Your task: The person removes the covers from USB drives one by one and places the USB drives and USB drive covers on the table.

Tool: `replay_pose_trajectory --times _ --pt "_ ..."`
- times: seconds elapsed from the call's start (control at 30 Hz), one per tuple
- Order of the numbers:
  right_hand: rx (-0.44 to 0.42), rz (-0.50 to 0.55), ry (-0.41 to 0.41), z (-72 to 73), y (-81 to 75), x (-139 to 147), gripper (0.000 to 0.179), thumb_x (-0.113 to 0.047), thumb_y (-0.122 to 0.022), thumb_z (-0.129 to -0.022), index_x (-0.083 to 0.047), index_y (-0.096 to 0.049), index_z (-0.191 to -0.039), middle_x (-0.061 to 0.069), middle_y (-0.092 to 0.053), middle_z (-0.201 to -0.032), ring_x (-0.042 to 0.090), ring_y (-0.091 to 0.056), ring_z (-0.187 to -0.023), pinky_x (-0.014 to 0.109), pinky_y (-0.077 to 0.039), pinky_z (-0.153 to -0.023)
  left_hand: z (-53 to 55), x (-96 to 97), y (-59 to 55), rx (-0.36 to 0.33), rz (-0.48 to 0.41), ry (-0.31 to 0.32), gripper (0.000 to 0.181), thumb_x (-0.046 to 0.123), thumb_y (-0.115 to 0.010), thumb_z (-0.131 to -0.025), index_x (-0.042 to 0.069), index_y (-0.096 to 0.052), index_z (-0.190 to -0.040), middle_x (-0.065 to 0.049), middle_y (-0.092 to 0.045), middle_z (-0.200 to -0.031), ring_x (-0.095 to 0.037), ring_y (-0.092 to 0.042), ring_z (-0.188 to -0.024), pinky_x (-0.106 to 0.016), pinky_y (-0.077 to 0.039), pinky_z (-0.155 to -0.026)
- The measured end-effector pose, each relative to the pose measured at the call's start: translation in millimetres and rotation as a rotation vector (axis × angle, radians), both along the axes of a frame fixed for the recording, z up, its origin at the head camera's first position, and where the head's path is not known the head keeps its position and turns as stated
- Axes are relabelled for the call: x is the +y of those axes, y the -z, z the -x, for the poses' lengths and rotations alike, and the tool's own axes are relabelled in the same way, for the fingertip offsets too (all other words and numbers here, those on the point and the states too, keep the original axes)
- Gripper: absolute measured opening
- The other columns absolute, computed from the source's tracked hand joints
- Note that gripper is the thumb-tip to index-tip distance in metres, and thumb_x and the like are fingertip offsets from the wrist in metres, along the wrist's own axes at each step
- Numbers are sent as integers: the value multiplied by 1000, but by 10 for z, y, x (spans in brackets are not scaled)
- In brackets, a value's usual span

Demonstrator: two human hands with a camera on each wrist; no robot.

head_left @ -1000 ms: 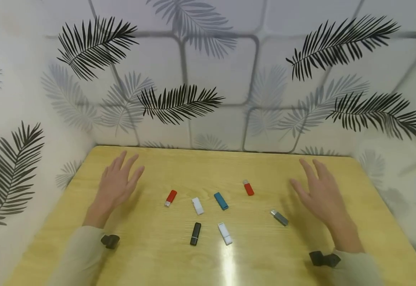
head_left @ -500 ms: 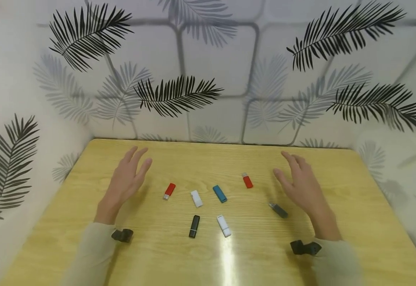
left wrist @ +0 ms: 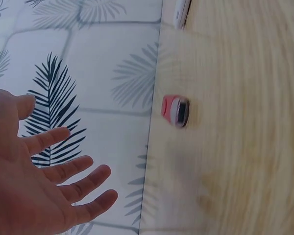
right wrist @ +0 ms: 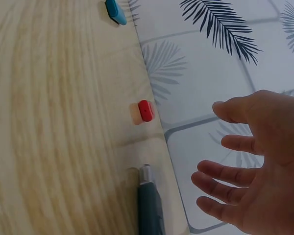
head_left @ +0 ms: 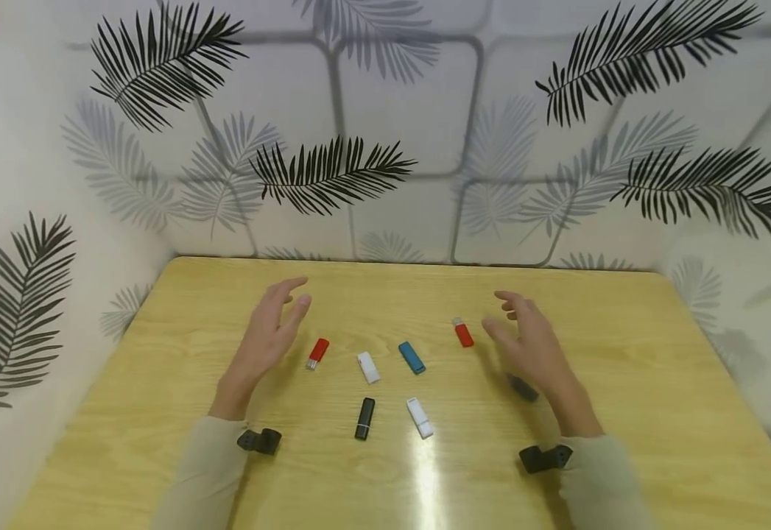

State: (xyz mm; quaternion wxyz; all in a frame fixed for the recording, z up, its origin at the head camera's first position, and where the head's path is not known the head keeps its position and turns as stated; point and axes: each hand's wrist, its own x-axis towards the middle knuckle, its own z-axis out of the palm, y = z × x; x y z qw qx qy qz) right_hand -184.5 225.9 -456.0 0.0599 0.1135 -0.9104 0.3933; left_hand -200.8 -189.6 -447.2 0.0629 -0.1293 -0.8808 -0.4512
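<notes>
My left hand (head_left: 267,335) hovers above the table with nothing in it, just left of a red USB stick (head_left: 318,352); its fingers are spread in the left wrist view. Over the right side, my right hand (head_left: 529,344) is likewise bare, fingers relaxed, partly covering a dark grey USB stick (head_left: 523,388). A second red USB stick (head_left: 463,333) lies left of that hand's fingertips. Between the hands are a white USB stick (head_left: 368,367) and a blue one, the blue USB stick (head_left: 412,358). Nearer me lie a black USB stick (head_left: 364,419) and another white USB stick (head_left: 420,418).
The light wooden table (head_left: 127,412) meets a pale wall (head_left: 398,110) with a dark leaf pattern along its back edge. Each wrist carries a small black camera, the left camera (head_left: 261,441) and the right camera (head_left: 546,458). Light glares on the table's front middle.
Both hands have moved inward over the table, the left one to the right and the right one to the left. The right hand now covers part of the grey USB stick. The sticks lie as before.
</notes>
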Motion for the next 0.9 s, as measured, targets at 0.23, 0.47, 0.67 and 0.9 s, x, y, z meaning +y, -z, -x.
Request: replay_pose_trajectory --times 0.23,0.47,0.67,0.9 --pt "-30 39 4 81 165 -122 52 -19 -68 -100 3 -49 -144 29 -60 -124 44 -61 -113 58 -51 -95 15 186 18 10 -40 17 49 35 -48 -110 6 -48 -150 -17 -46 -153 -42 -51 -131 -64 -44 -101" --pt "-90 85 20 60 279 -199 52 -19 -73 -98 2 -52 -140 23 -64 -119 38 -64 -107 53 -54 -92 11 339 78 -21 -140 33 45 31 -52 -109 7 -51 -146 -17 -51 -148 -39 -57 -125 -57 -50 -98" --pt "-133 75 56 68 298 -255 52 -20 -76 -96 2 -54 -137 20 -66 -112 33 -63 -102 49 -54 -90 24 457 137 -43 -210 62 43 29 -55 -108 7 -52 -145 -21 -54 -143 -40 -59 -121 -57 -52 -95" --pt "-186 49 78 61 309 -307 48 -16 -78 -93 4 -58 -131 16 -65 -107 29 -60 -97 42 -53 -87 42 574 184 -68 -255 95 42 25 -62 -105 8 -55 -143 -23 -58 -137 -40 -62 -118 -55 -53 -95"
